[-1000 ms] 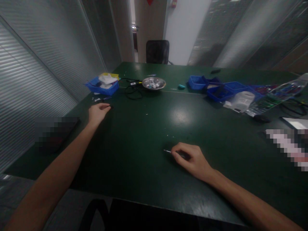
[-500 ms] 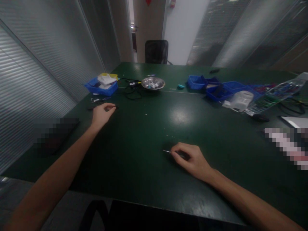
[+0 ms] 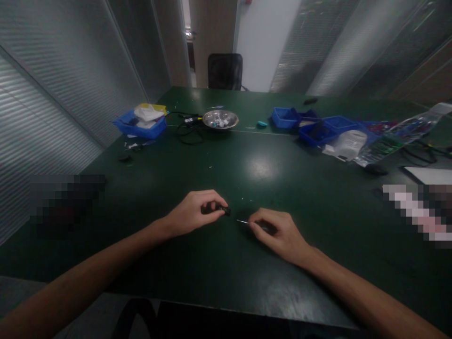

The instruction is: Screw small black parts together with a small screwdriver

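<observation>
Pinching a black piece (image 3: pixel 227 211) in your left hand (image 3: pixel 192 213), a rod (image 3: pixel 242 221) in your right hand (image 3: pixel 278 230), you could drop either by loosening.

Black chair (image 3: pixel 225 70) and pale wall (image 3: pixel 263 37) beyond green table (image 3: pixel 158 268)

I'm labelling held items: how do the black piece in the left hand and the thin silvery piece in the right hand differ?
The black piece looks dark and broader where it shows; the silvery piece looks bright and rod-thin. The black piece points right from the left hand; the silvery piece points left from the right hand. Both are pinched and partly hidden by fingers.
</observation>
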